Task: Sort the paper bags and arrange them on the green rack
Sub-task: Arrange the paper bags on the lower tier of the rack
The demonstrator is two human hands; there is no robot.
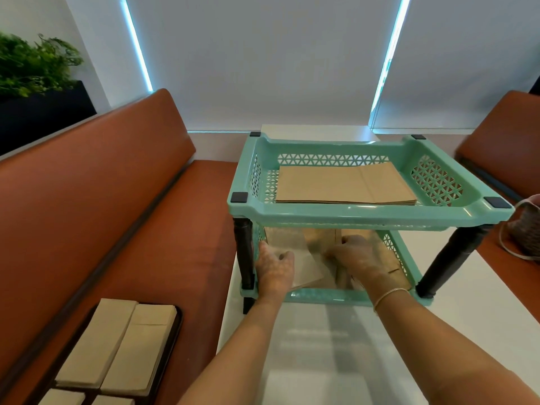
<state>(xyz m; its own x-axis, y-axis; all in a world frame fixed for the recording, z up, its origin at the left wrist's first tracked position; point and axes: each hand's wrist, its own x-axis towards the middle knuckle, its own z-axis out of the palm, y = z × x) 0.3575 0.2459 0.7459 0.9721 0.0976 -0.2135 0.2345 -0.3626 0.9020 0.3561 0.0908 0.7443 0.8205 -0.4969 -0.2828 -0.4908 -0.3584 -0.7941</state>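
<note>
On the bench at left, a tray [172, 320] holds unsorted paper bags [117, 343]; inside the green rack's [365, 213] lower shelf, left hand [274, 268] and right hand [361, 258], grip apparently flat, press bags [309, 266] that may crumple or skew.

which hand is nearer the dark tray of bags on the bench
Left. The left hand is inside the rack's lower tier at its left side, the side toward the tray on the bench. The right hand is farther right in the same tier.
</note>
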